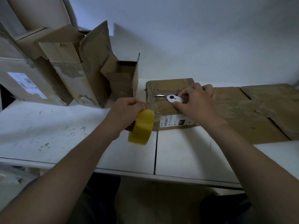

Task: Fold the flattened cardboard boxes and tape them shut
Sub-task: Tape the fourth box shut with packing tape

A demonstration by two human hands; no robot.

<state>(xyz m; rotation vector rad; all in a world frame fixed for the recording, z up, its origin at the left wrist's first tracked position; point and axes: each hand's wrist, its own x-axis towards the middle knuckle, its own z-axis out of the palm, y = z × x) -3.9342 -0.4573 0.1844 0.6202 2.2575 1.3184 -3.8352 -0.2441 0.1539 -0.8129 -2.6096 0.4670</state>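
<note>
Pinching is the word for your right grip: your right hand (196, 104) has thumb and fingertips closed on a small white cutter (173, 98), and its thin blade lies along the top seam of the small box (168, 87). Your left hand (125, 110) is curled round the yellow tape roll (142, 126), held off the box's near left corner and above the bench (56, 126).

A glossy band of tape looks to run from the roll up over the box top, though where it ends is hard to tell. The box sits folded at the back of the bench, with flattened cardboard (258, 110) waiting just beside it on the right and open cartons (77, 70) standing to the left.

Now the risks, as I judge them. That blade points towards your left hand, so a slip along the slick tape could carry it that way. Press too hard and you score the cardboard, not just the tape. Let the roll sag and the strip goes slack, wrinkles, or sticks to itself. Little pins the box, so a tug may drag it.
</note>
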